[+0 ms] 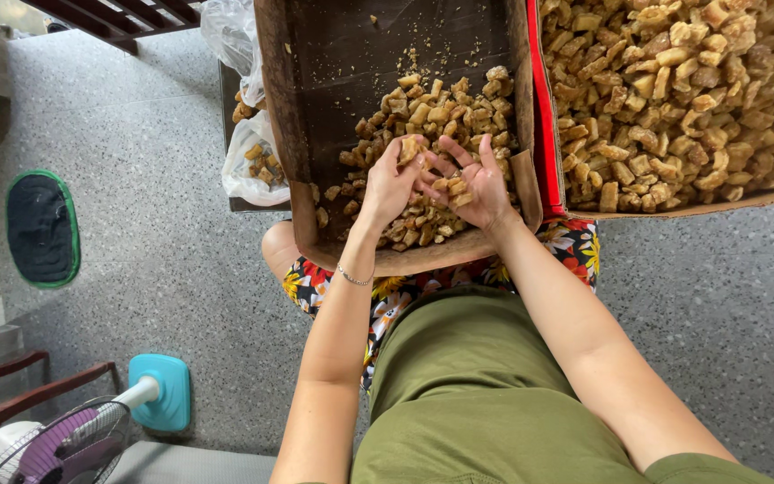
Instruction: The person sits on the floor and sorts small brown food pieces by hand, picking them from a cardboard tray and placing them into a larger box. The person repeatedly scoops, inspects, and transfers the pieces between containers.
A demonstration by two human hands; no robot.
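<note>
Two hands: both are in the brown tray [315, 134], deep in the pile of crunchy bits [432, 116].
Left hand [390, 186]: fingers curled around a few bits, at the near end of the tray.
Right hand [481, 184]: fingers spread apart, palm up, with bits lying on it, touching the left hand.
Big box [674, 208]: just beside the tray, full of the same bits.
Bag [257, 166]: on the tray's other side, with some bits inside.
Fan [64, 444]: far from the tray, on the floor.
Step now: looks like sorting bits by hand.
Next move: needs a soft hold, so no bits spill.
</note>
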